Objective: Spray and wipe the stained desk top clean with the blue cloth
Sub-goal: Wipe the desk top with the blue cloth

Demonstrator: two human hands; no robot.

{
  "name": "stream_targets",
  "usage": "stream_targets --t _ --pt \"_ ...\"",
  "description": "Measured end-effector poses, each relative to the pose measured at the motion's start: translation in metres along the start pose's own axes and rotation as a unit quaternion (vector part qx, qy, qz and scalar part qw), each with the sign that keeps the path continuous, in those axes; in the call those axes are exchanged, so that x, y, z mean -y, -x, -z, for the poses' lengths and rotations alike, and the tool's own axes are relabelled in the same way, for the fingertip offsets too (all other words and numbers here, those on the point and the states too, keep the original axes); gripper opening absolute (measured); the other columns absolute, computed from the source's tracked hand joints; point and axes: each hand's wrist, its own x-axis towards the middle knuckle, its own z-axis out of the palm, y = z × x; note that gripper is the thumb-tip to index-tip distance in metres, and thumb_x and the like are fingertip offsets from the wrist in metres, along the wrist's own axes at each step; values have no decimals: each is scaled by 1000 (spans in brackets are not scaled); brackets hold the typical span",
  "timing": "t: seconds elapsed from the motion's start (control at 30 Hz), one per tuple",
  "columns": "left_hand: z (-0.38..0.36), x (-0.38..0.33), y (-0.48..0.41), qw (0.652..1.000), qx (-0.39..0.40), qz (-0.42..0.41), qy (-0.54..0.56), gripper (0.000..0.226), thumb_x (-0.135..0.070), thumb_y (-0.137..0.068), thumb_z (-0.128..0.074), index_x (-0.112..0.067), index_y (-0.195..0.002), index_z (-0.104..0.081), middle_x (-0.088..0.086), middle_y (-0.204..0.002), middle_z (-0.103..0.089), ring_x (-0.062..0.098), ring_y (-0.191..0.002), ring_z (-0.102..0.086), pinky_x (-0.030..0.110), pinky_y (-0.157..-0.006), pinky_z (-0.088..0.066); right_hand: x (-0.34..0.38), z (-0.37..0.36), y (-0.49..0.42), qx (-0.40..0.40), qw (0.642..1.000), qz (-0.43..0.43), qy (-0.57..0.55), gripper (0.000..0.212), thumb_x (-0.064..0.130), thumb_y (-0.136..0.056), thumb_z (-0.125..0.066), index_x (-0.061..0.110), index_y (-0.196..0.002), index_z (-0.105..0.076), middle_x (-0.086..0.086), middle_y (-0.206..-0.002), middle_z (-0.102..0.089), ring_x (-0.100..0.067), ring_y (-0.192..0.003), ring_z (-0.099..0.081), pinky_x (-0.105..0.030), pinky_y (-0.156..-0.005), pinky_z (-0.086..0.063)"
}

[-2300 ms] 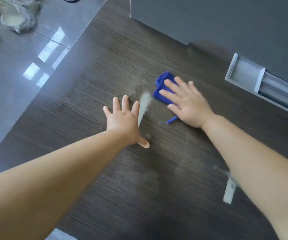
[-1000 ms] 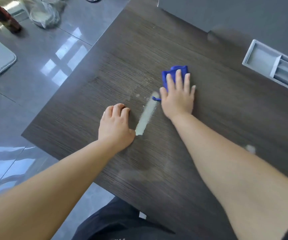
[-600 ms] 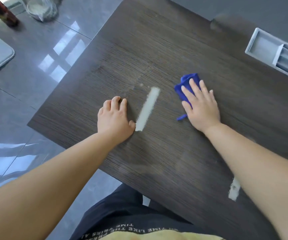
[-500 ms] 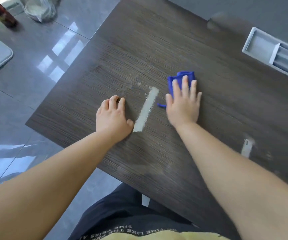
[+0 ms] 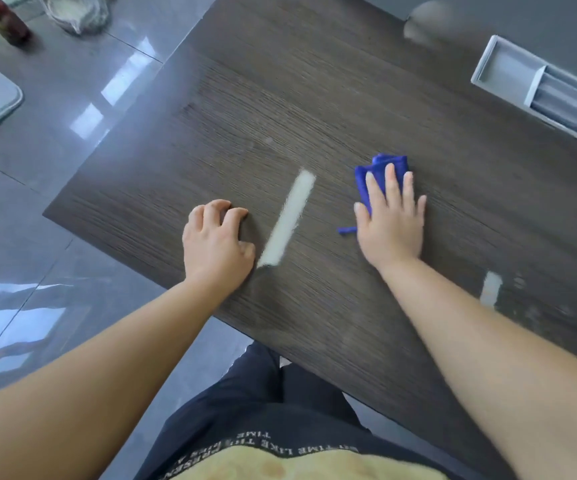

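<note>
The right hand presses the cloth flat under straight, slightly spread fingers to scrub the desk, while the left hand, fingers curled, braces.

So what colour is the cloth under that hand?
The cloth is bright blue, clearest in the head view.

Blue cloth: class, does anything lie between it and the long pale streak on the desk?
Nothing visible does. Only bare desk top separates the blue cloth, pressed under the right hand, from the pale streak; the left hand rests on the streak's other side.
</note>
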Motion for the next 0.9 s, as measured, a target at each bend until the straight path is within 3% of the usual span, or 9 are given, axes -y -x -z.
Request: stream_targets --t 0.07,0.13,0.3,0.43,0.57,0.67,0.77,0.83,0.9 --pt "-6 1 14 1000 -11 23 -7 50 -22 -83 -51 -17 -132 -48 6 -141 -37 29 -133 -24 36 -110 -20 42 -7 11 -1 1000 7 -12 56 45 -96 -30 22 -147 -32 -7 -157 -19 -34 -144 -14 -57 -111 -17" --pt "-7 5 22 999 -17 37 -7 51 -19 -84 -54 -15 -134 -47 7 -142 -37 28 -133 -24 36 -110 -20 68 -15 37 -6 987 161 -23 56 46 -92 -31 21 -141 -44 -9 -152 -32 -36 -140 -27 -58 -107 -26" --pt "-4 16 44 999 25 42 7 56 -19 -86 -52 -16 -141 -39 6 -151 -28 28 -140 -18 38 -114 -19 -1 -8 98 52 872 486 -14 44 39 -95 -41 29 -137 -48 -1 -150 -36 -28 -140 -28 -53 -112 -19" --pt "12 29 35 994 109 -2 -26 60 -24 -88 -51 -24 -145 -32 1 -155 -21 27 -141 -17 36 -115 -21 -41 -1 69 36 957 289 -5 49 40 -95 -33 25 -141 -41 -4 -152 -32 -33 -140 -26 -65 -105 -28" --pt "22 37 33 991 129 -25 -31 59 -20 -89 -50 -23 -145 -32 -3 -155 -21 24 -139 -23 31 -114 -20 37 -4 58 27 1000 12 -9 54 42 -99 -31 21 -149 -26 -7 -159 -12 -33 -145 -7 -58 -111 -14" --pt "23 41 34 990 131 -40 -15 62 -16 -88 -49 -20 -146 -29 -3 -156 -19 23 -141 -20 30 -114 -18 95 -16 79 37 980 196 -17 57 46 -93 -29 21 -144 -39 -10 -154 -27 -37 -141 -23 -59 -108 -25" --pt "28 47 29 988 146 -56 -7 61 -16 -89 -47 -17 -147 -27 -1 -156 -18 24 -141 -20 30 -114 -18 78 -16 109 71 890 450 18 49 41 -93 -34 25 -137 -48 -6 -150 -37 -33 -138 -31 -55 -109 -24" --pt "31 52 27 983 167 -73 -6 62 -15 -90 -45 -17 -148 -25 -2 -157 -17 23 -142 -20 30 -114 -18 37 -11 110 65 856 513 12 44 41 -98 -31 29 -139 -43 -1 -151 -33 -29 -141 -24 -51 -112 -18" --pt "31 56 27 979 182 -92 -16 62 -15 -90 -44 -17 -149 -23 -4 -157 -13 22 -142 -17 30 -114 -18 7 -5 105 60 889 453 18 46 42 -99 -27 29 -142 -36 0 -152 -27 -28 -142 -20 -55 -113 -19"
